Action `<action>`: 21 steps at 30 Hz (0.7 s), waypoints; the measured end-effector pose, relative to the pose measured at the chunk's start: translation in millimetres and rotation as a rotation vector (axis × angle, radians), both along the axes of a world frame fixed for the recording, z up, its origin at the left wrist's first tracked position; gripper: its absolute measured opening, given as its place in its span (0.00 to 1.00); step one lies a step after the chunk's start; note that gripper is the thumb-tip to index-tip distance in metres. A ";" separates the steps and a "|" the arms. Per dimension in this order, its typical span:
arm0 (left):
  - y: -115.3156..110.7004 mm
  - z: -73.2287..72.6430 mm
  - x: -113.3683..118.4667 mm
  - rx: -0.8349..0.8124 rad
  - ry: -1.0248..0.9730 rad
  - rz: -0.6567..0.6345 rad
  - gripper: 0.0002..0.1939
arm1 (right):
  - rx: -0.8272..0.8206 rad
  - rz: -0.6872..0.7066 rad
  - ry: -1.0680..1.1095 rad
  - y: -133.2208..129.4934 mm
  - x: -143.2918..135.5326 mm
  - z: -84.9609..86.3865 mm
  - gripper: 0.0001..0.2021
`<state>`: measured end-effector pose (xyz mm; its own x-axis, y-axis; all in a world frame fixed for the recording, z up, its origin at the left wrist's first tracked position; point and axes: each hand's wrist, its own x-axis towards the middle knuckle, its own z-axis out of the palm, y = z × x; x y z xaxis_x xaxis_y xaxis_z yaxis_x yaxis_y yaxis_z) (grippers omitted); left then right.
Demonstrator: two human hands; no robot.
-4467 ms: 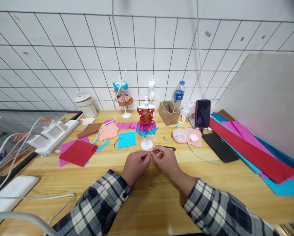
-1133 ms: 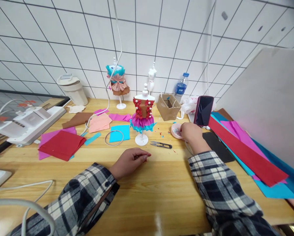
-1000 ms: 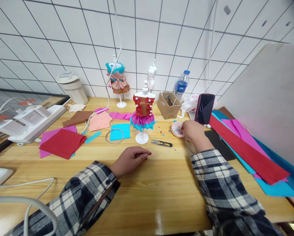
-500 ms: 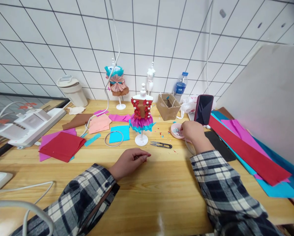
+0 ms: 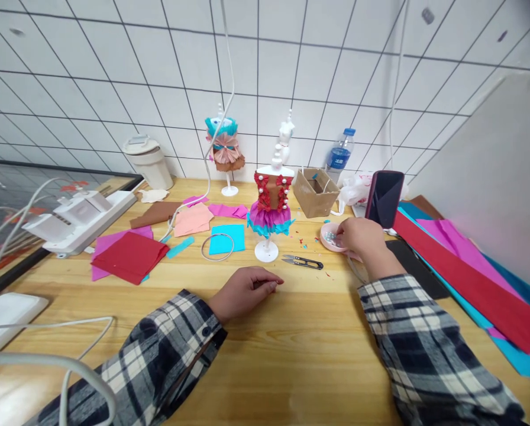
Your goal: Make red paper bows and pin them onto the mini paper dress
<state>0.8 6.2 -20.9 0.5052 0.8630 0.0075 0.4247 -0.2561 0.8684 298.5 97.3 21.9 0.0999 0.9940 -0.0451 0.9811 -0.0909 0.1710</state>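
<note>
My right hand reaches into a small round pink dish of small pale beads, fingers bent down and closed; their tips are hidden, so what they pinch cannot be made out. My left hand rests on the table with thumb and fingers drawn together; anything between them is too small to name. Just beyond it stands a miniature dress form wearing a brown top with red bows and pearl beads, above a purple and turquoise ruffled skirt. Thread snips lie between the form's base and the dish.
Behind are another dressed form, a bare white form, a cardboard box and a water bottle. A phone leans at right beside long paper strips. Red paper squares, a metal ring and a power strip are left.
The view has turned slightly left, so everything sits further right in the picture. Both hands keep nearly the same places on the table, the right one still in the dish.
</note>
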 end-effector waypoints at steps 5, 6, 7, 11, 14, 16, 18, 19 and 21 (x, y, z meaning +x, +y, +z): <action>0.2 -0.9 -0.1 0.006 -0.009 0.004 0.12 | 0.006 0.004 0.016 1.5 0.8 -0.9 0.12; 0.3 -0.9 -0.1 0.009 -0.007 0.002 0.13 | 0.006 0.000 0.017 1.6 1.1 -1.9 0.12; 0.4 -1.0 -0.2 0.007 -0.006 0.001 0.13 | 0.005 -0.005 0.017 1.7 1.6 -2.9 0.12; 0.5 -2.6 -1.2 -0.010 -0.010 -0.002 0.13 | -0.009 -0.007 0.027 1.9 3.7 -6.0 0.12; 0.4 -3.0 -1.2 -0.006 -0.010 0.000 0.13 | -0.036 0.011 0.046 2.9 5.4 -6.9 0.13; 0.7 -2.2 -0.5 -0.013 -0.007 0.008 0.13 | -0.055 0.023 0.057 3.9 6.6 -7.0 0.13; 1.2 -0.8 0.3 -0.032 -0.004 0.012 0.13 | -0.068 0.033 0.064 4.7 7.7 -6.9 0.12; 1.4 0.0 0.8 -0.040 -0.004 0.015 0.13 | -0.072 0.037 0.067 4.8 7.9 -6.9 0.12; 1.8 1.5 1.4 -0.049 -0.004 0.019 0.13 | -0.076 0.044 0.073 4.5 7.8 -6.8 0.12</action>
<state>2.1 8.0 -19.4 0.4885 0.8720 -0.0333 0.4254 -0.2047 0.8816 306.3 101.8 15.1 0.0499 0.9908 -0.1257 0.9940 -0.0370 0.1032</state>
